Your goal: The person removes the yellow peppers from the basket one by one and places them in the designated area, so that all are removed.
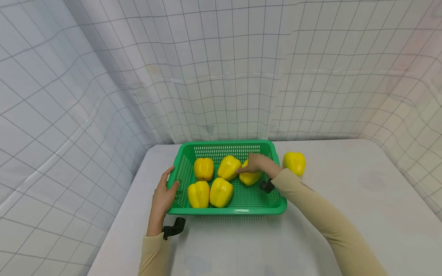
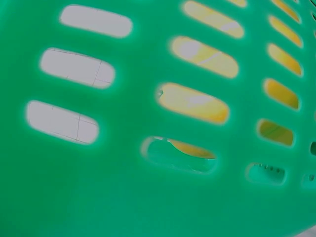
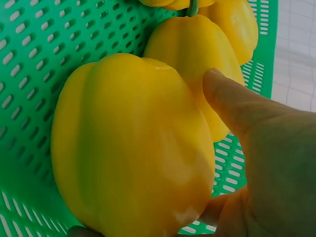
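Fabric sleeves [image 1: 329, 222]; glossy lobed peppers [image 1: 221, 192]; slotted basket [image 1: 224, 211]

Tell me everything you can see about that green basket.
The green basket is rectangular and looks like plastic, with a smooth, solid rim, sides pierced by oblong slots, and a perforated floor. It sits upright on the white surface. Five yellow peppers lie inside, and the left hand grips its left rim. Whether the right hand touches it is unclear.
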Available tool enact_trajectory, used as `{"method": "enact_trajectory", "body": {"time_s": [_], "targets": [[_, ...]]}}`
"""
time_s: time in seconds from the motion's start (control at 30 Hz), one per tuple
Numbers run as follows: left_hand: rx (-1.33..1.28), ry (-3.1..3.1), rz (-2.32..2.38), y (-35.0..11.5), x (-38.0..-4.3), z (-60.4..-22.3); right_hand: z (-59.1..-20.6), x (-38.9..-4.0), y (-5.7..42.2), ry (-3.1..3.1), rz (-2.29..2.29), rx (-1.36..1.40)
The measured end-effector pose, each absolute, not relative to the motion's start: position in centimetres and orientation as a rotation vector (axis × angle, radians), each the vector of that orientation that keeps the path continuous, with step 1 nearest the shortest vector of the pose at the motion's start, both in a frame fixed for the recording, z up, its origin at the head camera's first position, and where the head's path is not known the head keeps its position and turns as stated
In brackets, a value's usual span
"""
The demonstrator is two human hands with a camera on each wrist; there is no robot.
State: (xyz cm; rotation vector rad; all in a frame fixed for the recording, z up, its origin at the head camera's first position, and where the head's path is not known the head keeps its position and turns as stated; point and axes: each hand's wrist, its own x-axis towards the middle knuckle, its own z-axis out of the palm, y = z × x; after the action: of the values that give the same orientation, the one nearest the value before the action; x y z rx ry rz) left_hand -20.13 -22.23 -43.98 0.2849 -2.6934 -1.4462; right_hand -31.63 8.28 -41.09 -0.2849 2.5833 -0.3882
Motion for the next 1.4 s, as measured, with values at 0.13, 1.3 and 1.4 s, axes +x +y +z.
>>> {"method": "enact_trajectory", "body": {"time_s": [0.13,1.3,1.4], "targets": [[0.287,-2.697,-1.440,-22.2,-20.2,-44.0,-41.4,-31.9,8.4,2.570,-0.414,-0.301],[0.297,-2.694,-1.444,-22.2,-20.1,-44.0,-41.8,-30.8,10.3,2.458,-0.861,-0.409],[0.296,-2.691,-1.444,-22.3,-20.1,-44.0,-41.5,-30.6,10.4,2.486,-0.880,-0.416]]}}
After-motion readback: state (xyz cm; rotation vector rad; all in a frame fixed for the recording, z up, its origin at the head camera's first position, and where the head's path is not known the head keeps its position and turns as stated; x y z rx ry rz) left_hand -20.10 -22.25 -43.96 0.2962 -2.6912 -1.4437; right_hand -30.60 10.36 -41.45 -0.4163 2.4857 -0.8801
